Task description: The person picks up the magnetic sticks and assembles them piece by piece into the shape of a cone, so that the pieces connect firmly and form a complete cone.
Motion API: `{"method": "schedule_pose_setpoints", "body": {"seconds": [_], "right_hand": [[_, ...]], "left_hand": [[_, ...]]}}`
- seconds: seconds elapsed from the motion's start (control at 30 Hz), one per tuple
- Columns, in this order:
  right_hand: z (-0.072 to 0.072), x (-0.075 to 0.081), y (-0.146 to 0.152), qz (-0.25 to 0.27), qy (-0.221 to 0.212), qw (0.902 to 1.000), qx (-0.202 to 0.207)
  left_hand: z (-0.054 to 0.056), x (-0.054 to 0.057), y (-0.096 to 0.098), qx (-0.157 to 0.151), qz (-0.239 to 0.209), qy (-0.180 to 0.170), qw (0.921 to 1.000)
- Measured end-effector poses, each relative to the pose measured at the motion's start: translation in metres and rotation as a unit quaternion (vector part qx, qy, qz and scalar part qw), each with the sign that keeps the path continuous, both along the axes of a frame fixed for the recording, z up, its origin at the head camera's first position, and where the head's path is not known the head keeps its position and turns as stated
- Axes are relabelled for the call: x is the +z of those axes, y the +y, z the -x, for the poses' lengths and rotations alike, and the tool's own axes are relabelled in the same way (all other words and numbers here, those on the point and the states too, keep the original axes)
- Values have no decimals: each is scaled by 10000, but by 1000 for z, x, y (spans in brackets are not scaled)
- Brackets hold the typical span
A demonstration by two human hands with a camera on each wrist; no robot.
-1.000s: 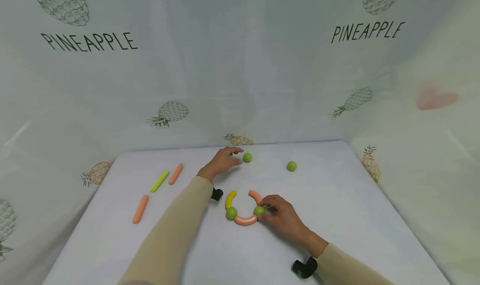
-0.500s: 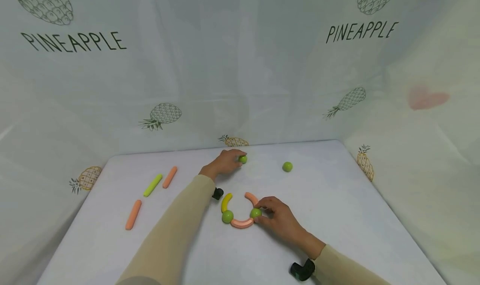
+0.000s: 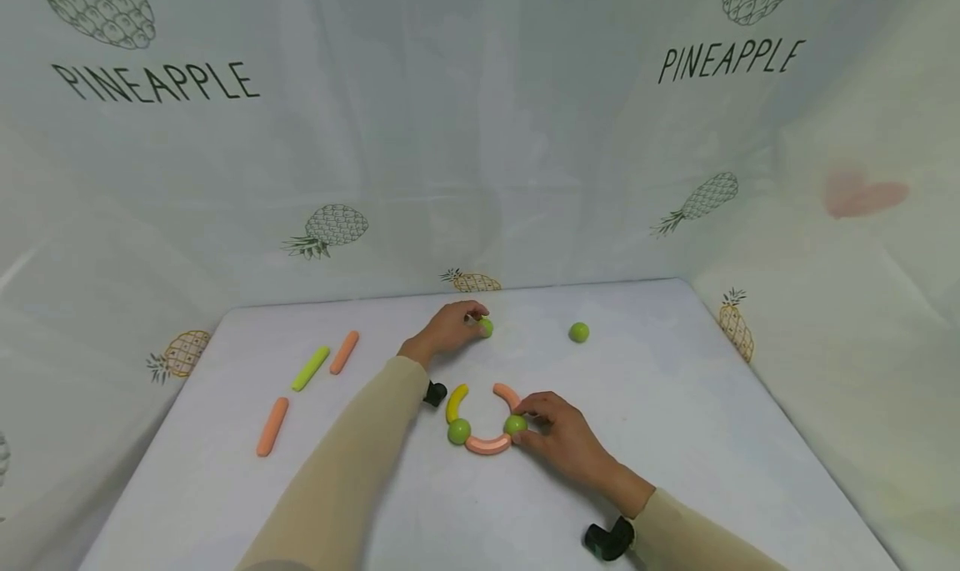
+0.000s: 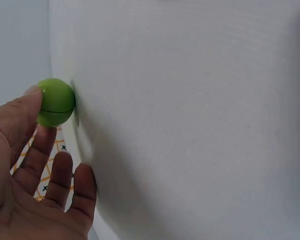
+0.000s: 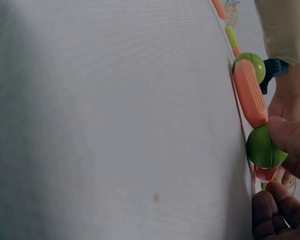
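Near the far edge of the table, my left hand [image 3: 447, 329] pinches a smooth green ball [image 3: 486, 328] between thumb and fingertips. In the left wrist view, a thin seam runs round that ball [image 4: 56, 102], and the other fingers are spread below it. My right hand [image 3: 567, 442] holds a second green ball [image 3: 515, 424] by its sides. This one stands between a curved orange piece [image 3: 506, 394] and a ridged orange piece [image 3: 488, 446]. Another green ball [image 3: 459, 431] and a curved yellow piece [image 3: 456, 403] continue the open-topped ring on the left.
A loose green ball [image 3: 578, 332] lies at the back right. On the left are a lime-green stick [image 3: 311, 368], a short orange stick [image 3: 344, 353] and a longer orange stick [image 3: 272, 427]. A pineapple-print curtain [image 3: 420, 137] hangs behind the white table [image 3: 675, 438].
My left hand has closed its fingers on the far green ball and drawn it slightly nearer. The right hand stays at the ring's ball. The head view has shifted a little.
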State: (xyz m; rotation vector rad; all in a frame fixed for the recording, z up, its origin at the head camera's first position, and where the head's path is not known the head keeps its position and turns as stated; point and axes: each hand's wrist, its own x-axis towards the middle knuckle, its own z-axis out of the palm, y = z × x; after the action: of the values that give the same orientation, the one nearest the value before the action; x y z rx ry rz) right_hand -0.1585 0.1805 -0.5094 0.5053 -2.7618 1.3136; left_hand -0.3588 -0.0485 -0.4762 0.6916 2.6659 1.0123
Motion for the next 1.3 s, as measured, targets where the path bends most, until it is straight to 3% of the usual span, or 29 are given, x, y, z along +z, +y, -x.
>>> {"method": "schedule_pose_setpoints", "body": {"seconds": [0.17, 0.53, 0.87, 1.07, 1.3], "right_hand": [[-1, 1, 0, -18, 38, 10000, 15], [-1, 2, -1, 20, 100, 9999, -36], [-2, 2, -2, -11, 166, 9998, -65], [-2, 1, -2, -80, 256, 9996, -85], [-2, 1, -2, -82, 94, 9999, -111]], "left_hand": [[-3, -1, 0, -93, 253, 61, 9996], [-10, -8, -2, -457, -82, -141, 9988], [-16, -11, -6, -116, 101, -221, 9996], [-20, -10, -9, -192, -78, -275, 9994], [-25, -11, -12, 56, -179, -283, 9994]]}}
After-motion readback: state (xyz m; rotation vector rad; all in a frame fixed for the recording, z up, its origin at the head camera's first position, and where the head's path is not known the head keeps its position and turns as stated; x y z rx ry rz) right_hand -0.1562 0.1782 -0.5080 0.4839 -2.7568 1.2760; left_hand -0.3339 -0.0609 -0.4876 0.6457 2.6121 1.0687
